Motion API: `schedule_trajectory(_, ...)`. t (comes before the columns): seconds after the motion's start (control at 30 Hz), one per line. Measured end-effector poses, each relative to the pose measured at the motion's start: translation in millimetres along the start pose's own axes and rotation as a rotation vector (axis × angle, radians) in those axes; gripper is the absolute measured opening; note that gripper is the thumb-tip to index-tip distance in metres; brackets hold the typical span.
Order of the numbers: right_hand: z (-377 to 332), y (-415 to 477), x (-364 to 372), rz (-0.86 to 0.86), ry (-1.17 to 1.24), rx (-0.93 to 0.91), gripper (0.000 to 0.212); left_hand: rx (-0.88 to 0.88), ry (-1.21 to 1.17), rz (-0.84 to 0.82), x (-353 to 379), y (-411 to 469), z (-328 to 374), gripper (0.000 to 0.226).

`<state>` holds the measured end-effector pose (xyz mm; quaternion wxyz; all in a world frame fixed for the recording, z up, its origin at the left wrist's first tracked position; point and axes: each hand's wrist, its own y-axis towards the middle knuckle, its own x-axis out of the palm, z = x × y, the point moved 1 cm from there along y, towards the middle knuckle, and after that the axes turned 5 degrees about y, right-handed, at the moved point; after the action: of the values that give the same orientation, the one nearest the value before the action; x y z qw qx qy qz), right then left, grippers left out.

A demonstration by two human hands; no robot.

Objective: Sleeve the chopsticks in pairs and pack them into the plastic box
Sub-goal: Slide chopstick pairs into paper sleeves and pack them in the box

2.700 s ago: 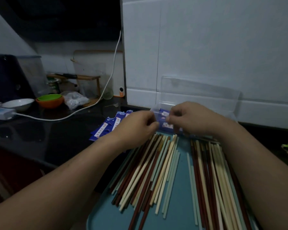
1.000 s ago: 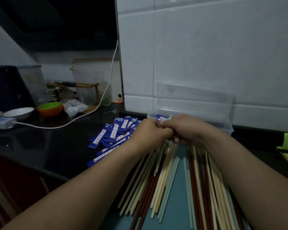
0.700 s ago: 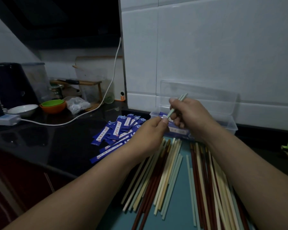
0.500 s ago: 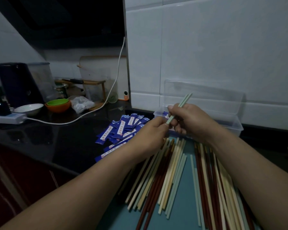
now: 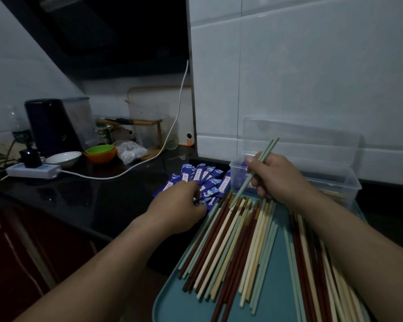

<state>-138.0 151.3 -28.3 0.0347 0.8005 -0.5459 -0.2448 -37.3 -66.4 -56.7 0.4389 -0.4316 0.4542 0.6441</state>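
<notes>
Right hand (image 5: 277,180) grips stiff, light green chopsticks (image 5: 265,152) mid-shaft; left hand (image 5: 177,206) on flimsy sleeves (image 5: 203,175) by the tray (image 5: 170,306)'s far-left corner, grip unclear.

Nothing in this dim view can be read. The blue paper sleeves (image 5: 204,180) fanned on the dark surface (image 5: 91,201) just left of the clear plastic box (image 5: 335,182) each carry a white strip down the middle with small dark marks that look like print, but the marks are too small and blurred to make out. The packed sleeves (image 5: 239,180) seen through the left end of that box show pale patches of the same kind, equally illegible.
</notes>
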Motion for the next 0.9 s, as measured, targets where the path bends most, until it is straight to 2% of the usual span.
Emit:
schedule_trajectory(0.1,-2,-2,0,0.005,-0.006,0.002,0.038,0.022,0.045,0.050,1,7,2,0.023)
schedule_trajectory(0.23,-1,-1,0,0.006,-0.020,0.014,0.040,-0.008,0.123,0.011,5,21,2,0.027)
schedule_trajectory(0.5,0,0,1,-0.007,-0.026,0.022,0.039,-0.011,0.129,-0.023,9,35,6,0.014)
schedule_trajectory(0.67,0,0,0,-0.001,-0.006,0.013,0.038,0.023,0.180,0.120,0,28,15,0.011)
schedule_trajectory(0.77,1,0,-2,0.019,-0.003,0.008,0.037,0.066,0.018,0.223,-10,25,24,0.005)
schedule_trajectory(0.9,0,1,-4,0.055,-0.007,-0.010,0.037,0.095,-0.440,0.216,-12,28,41,0.010)
